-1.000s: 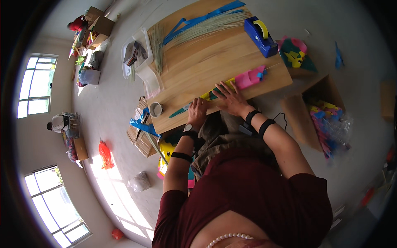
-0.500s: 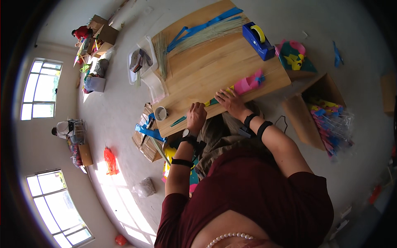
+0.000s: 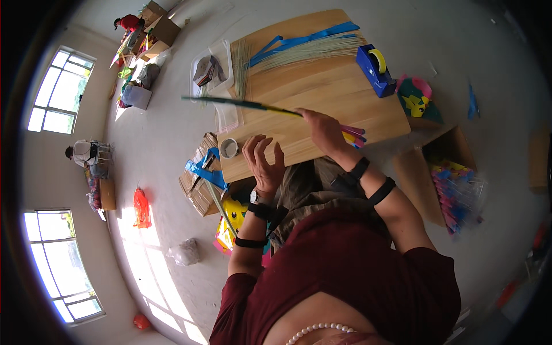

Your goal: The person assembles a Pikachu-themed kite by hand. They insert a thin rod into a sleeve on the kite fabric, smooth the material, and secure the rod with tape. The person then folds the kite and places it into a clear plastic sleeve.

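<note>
My right hand [image 3: 328,135] is closed around a long, narrow folded bundle that looks like a kite [image 3: 253,105]. Its dark green and yellow end points left, raised over the table, while pink, yellow and blue ends stick out on the other side of the fist. My left hand [image 3: 264,167] hovers at the table's near edge with its fingers bent and apart, holding nothing. Just left of it on the wooden table [image 3: 299,126] stands a roll of clear tape [image 3: 229,148].
A blue tape dispenser [image 3: 375,72] stands at the table's right edge. Thin pale rods [image 3: 310,53] and blue ribbon [image 3: 305,39] lie at the far side. A clear plastic bin [image 3: 211,72] is at left; an open carton [image 3: 422,178] with colourful bundles stands right.
My right hand has lifted the folded bundle off the table and swung its green end up and left. My left hand has let go and opened.
</note>
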Action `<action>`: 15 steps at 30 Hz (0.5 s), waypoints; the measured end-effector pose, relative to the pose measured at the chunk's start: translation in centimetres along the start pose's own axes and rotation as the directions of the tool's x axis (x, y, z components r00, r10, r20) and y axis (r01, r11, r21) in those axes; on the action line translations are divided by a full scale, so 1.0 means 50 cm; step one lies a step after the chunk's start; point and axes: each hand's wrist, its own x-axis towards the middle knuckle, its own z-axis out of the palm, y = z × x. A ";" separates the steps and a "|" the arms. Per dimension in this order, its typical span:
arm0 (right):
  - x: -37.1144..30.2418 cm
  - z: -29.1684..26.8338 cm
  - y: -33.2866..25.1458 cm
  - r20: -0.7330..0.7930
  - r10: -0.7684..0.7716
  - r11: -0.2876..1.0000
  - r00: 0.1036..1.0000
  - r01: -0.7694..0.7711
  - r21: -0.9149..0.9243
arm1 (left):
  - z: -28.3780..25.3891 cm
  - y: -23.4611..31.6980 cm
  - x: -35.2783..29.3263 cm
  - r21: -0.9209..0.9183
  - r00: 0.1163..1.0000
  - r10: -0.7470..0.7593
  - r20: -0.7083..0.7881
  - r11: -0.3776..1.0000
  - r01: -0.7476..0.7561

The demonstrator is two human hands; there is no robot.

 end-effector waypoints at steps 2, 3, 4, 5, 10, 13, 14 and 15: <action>0.063 -0.086 -0.049 0.078 0.204 0.966 0.976 -0.214 0.148 | -0.009 0.027 0.020 -0.090 0.995 -0.096 -0.027 0.992 0.094; 0.087 -0.125 -0.060 0.151 0.321 0.912 0.935 -0.348 0.216 | -0.012 0.032 0.021 -0.124 0.988 -0.150 -0.030 0.982 0.145; 0.098 -0.155 -0.057 0.133 0.228 0.783 0.964 -0.263 0.563 | -0.012 0.036 0.025 -0.146 0.984 -0.179 -0.017 0.974 0.174; 0.110 -0.187 -0.054 0.088 0.154 0.535 0.984 -0.158 0.830 | -0.012 0.040 0.030 -0.171 0.979 -0.204 -0.005 0.965 0.200; 0.094 -0.351 -0.028 0.017 -0.103 -0.054 0.995 -0.023 0.998 | -0.008 0.040 0.028 -0.303 0.960 -0.279 0.003 0.915 0.267; 0.087 -0.402 -0.024 -0.154 -0.339 -0.537 0.928 -0.057 0.842 | -0.009 0.043 0.023 -0.314 0.957 -0.283 0.063 0.905 0.288; 0.089 -0.414 -0.028 -0.228 -0.383 -0.615 0.895 -0.063 0.786 | -0.013 0.043 0.018 -0.311 0.954 -0.288 0.084 0.902 0.299; 0.095 -0.428 -0.046 -0.322 -0.410 -0.639 0.853 -0.017 0.769 | -0.012 0.045 0.017 -0.315 0.952 -0.286 0.112 0.898 0.307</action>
